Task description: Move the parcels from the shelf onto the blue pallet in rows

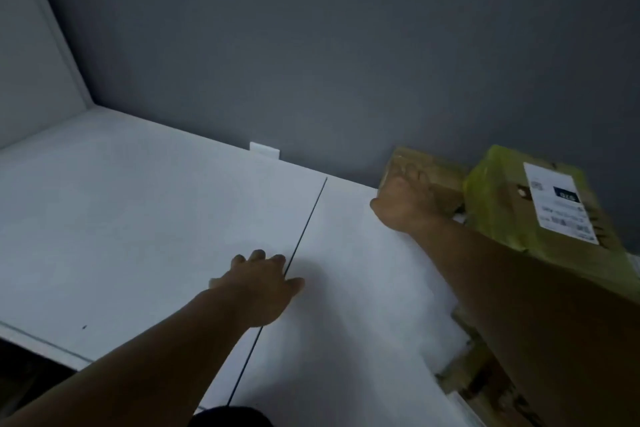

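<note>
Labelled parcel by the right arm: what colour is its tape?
Yellow-green, wrapped over the brown labelled parcel; shows best in the head view.

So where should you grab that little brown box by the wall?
Take the small brown box by its left side and top, coming from the front left. The wall blocks its back and the taped parcel sits close on its right, so only that side is free. The right hand touches it there; its grip is too blurred to tell.

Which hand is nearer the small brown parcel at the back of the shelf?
Right. The right hand touches the small brown parcel; the left hand rests on the white shelf, nearer the camera and well to the left of it.
</note>
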